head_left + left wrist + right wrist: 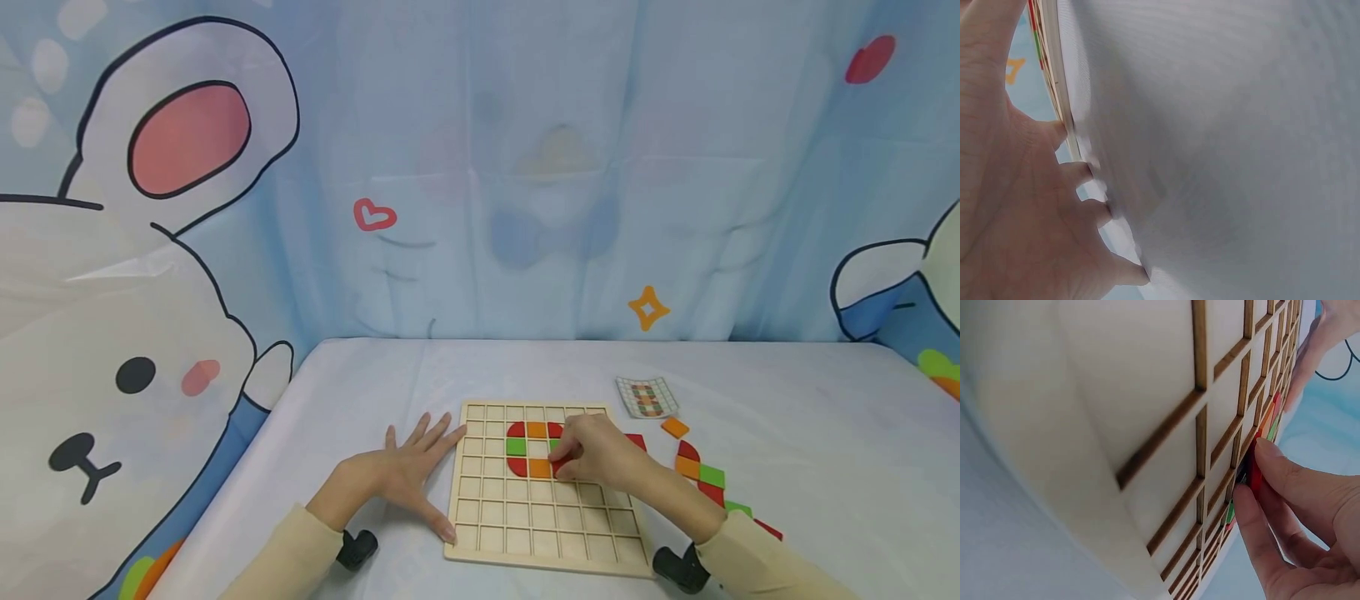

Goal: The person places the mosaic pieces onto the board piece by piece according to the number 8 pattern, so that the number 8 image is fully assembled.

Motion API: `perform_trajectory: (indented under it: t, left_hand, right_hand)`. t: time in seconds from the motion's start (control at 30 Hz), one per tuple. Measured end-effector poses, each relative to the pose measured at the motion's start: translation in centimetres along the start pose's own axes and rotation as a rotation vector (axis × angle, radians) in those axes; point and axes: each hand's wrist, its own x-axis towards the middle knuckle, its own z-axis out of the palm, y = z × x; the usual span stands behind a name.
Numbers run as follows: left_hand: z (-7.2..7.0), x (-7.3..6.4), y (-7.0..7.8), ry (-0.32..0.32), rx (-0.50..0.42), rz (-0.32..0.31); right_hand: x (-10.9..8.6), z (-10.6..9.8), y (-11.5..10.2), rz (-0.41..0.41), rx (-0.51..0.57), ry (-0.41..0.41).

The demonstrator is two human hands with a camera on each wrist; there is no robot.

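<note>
A wooden grid board (547, 567) lies on the white cloth. My left hand (412, 468) is spread at its left side, thumb and fingertips along the edge; the left wrist view shows the palm (1029, 206) and fingertips on the cloth. With thumb and fingers, my right hand (603, 450) pinches a red tile (1256, 472) low over the grid. Beside it sit an orange tile (539, 468) and a red rounded tile (517, 467). A green tile (516, 447) and a red-orange-red row with its orange tile (536, 430) lie above; the right hand partly covers another green one.
Right of the board, loose tiles trail toward the right forearm, among them an orange tile (675, 427), a red rounded tile (687, 451) and a green tile (712, 476). A printed pattern card (647, 398) lies behind them. A cartoon curtain (480, 250) hangs along the table's far edge.
</note>
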Motion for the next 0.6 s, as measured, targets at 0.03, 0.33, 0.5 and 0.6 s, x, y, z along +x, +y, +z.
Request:
perform_trajectory:
  t: [0.03, 0.33, 0.5, 0.6]
  left_hand:
    - [-0.02, 0.01, 0.02, 0.000, 0.000, 0.001]
    - [0.14, 0.19, -0.31, 0.001, -0.012, 0.009]
    - [0.09, 0.25, -0.47, 0.002, -0.021, 0.018]
    - [0.11, 0.23, -0.48, 0.001, -0.025, 0.018]
  right_hand:
    - [-0.04, -0.02, -0.02, -0.004, -0.003, -0.005]
    - [0.00, -0.11, -0.25, -0.041, -0.033, -0.011]
    - [-0.03, -0.20, -0.03, -0.067, -0.031, 0.038]
    - [0.04, -0.18, 0.00, -0.067, -0.030, 0.043]
